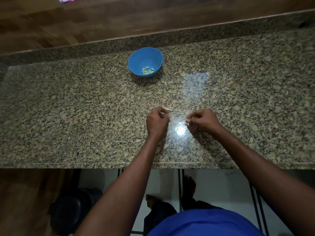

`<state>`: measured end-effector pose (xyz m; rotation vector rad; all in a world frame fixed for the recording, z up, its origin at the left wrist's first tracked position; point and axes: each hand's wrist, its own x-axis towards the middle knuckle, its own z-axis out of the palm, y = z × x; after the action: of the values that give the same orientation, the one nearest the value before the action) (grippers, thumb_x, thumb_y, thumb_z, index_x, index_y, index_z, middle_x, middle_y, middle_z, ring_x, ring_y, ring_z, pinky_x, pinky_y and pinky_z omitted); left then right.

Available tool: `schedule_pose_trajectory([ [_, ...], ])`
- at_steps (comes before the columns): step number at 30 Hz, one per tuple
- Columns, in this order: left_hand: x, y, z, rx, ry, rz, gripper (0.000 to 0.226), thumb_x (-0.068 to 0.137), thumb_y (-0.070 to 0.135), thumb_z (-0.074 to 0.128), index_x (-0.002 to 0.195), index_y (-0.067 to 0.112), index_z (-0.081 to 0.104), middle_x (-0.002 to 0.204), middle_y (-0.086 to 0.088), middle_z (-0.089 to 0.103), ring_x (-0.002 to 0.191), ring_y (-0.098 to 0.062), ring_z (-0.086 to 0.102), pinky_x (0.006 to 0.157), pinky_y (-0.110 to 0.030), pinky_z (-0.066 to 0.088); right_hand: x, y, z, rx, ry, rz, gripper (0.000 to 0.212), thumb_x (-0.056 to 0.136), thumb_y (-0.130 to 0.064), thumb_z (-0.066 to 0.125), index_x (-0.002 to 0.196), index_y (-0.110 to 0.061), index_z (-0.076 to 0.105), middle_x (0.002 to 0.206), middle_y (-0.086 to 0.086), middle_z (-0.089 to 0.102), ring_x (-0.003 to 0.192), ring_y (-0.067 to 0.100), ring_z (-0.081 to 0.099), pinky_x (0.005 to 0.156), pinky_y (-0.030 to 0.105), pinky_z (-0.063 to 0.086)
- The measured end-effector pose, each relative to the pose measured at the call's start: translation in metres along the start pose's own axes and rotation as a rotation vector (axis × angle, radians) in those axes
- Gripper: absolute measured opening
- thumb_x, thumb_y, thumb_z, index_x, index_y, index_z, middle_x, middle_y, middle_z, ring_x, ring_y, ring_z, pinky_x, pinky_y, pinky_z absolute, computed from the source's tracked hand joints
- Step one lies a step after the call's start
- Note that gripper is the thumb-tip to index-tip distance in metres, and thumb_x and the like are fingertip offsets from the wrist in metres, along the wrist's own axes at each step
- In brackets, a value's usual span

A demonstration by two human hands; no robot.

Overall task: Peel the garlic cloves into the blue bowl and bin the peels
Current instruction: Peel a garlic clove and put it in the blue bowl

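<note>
A blue bowl (145,56) stands at the back middle of the granite counter (85,103) with several peeled garlic cloves (148,70) in its bottom. My left hand (157,122) lies near the front middle, fingers curled round thin pale garlic peels (167,109) that stick out past its fingertips. My right hand (202,120) is a short way to the right and pinches small pale peel scraps (186,121) at its fingertips. What else either palm holds is hidden.
A wooden wall panel (102,19) rises behind the counter's raised granite back edge. Under the front edge a dark round bin (71,212) stands on the tiled floor at the left. A bright light glare (180,131) shines on the counter between my hands.
</note>
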<state>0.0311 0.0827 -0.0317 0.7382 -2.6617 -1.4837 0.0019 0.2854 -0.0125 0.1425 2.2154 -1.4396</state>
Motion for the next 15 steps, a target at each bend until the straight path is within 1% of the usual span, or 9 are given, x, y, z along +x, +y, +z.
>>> schedule_pose_trajectory([
  [2, 0.002, -0.007, 0.002, 0.03, 0.031, 0.036, 0.012, 0.092, 0.007, 0.073, 0.101, 0.016, 0.074, 0.096, 0.0, 0.076, 0.082, -0.01, 0.072, 0.07, -0.028, 0.063, 0.003, 0.0, -0.001, -0.042, -0.002, 0.007, 0.011, 0.083, 0.003, 0.076, 0.084, -0.008, 0.076, 0.068, 0.008, 0.075, 0.062, 0.024, 0.075, 0.058, 0.031, 0.059],
  [4, 0.002, -0.014, 0.004, 0.046, 0.07, 0.055, 0.015, 0.095, 0.006, 0.069, 0.106, 0.014, 0.076, 0.104, -0.002, 0.076, 0.086, -0.008, 0.072, 0.072, -0.025, 0.063, 0.006, -0.002, 0.0, -0.104, 0.025, 0.013, 0.011, 0.077, -0.001, 0.08, 0.081, -0.011, 0.078, 0.068, 0.004, 0.076, 0.065, 0.024, 0.075, 0.064, 0.033, 0.062],
  [6, 0.003, -0.02, 0.004, 0.052, 0.107, 0.06, 0.021, 0.097, 0.002, 0.063, 0.111, 0.013, 0.076, 0.111, -0.003, 0.074, 0.089, -0.007, 0.069, 0.07, -0.023, 0.062, 0.008, -0.005, 0.0, -0.184, 0.062, 0.007, 0.011, 0.074, -0.005, 0.081, 0.078, -0.015, 0.08, 0.07, -0.001, 0.076, 0.067, 0.02, 0.075, 0.07, 0.033, 0.062],
  [8, 0.001, -0.026, 0.002, 0.107, 0.122, 0.082, 0.025, 0.098, 0.001, 0.061, 0.112, 0.015, 0.076, 0.113, -0.001, 0.069, 0.09, -0.007, 0.066, 0.067, -0.021, 0.061, 0.008, -0.008, -0.001, -0.207, 0.068, -0.007, 0.007, 0.075, -0.006, 0.081, 0.079, -0.012, 0.08, 0.073, -0.001, 0.076, 0.07, 0.019, 0.074, 0.072, 0.033, 0.062],
  [11, -0.003, -0.033, -0.002, 0.18, 0.129, 0.139, 0.025, 0.099, 0.005, 0.063, 0.116, 0.018, 0.076, 0.11, 0.002, 0.066, 0.085, -0.004, 0.06, 0.062, -0.014, 0.056, 0.006, -0.01, -0.001, -0.229, 0.073, -0.025, 0.006, 0.077, -0.009, 0.085, 0.078, -0.01, 0.079, 0.069, 0.001, 0.075, 0.061, 0.015, 0.074, 0.068, 0.031, 0.063],
  [13, -0.009, -0.034, -0.004, 0.229, 0.152, 0.156, 0.025, 0.101, 0.009, 0.062, 0.122, 0.018, 0.073, 0.11, 0.001, 0.065, 0.084, -0.003, 0.054, 0.058, -0.013, 0.05, 0.006, -0.011, 0.002, -0.242, 0.08, -0.007, 0.008, 0.078, -0.008, 0.086, 0.078, -0.01, 0.078, 0.068, 0.001, 0.075, 0.055, 0.012, 0.072, 0.064, 0.03, 0.064],
  [14, -0.012, -0.035, -0.005, 0.277, 0.171, 0.163, 0.027, 0.102, 0.011, 0.06, 0.127, 0.017, 0.07, 0.114, 0.0, 0.063, 0.089, -0.004, 0.052, 0.062, -0.013, 0.048, 0.006, -0.012, 0.003, -0.258, 0.084, -0.001, 0.008, 0.078, -0.008, 0.086, 0.078, -0.01, 0.078, 0.068, 0.002, 0.074, 0.053, 0.012, 0.072, 0.062, 0.029, 0.063],
  [15, -0.015, -0.036, -0.005, 0.337, 0.188, 0.177, 0.03, 0.102, 0.013, 0.059, 0.131, 0.016, 0.066, 0.12, -0.001, 0.06, 0.098, -0.007, 0.049, 0.071, -0.016, 0.048, 0.007, -0.012, 0.004, -0.276, 0.085, -0.002, 0.008, 0.078, -0.008, 0.086, 0.078, -0.01, 0.078, 0.066, 0.002, 0.074, 0.053, 0.012, 0.072, 0.059, 0.026, 0.062],
])
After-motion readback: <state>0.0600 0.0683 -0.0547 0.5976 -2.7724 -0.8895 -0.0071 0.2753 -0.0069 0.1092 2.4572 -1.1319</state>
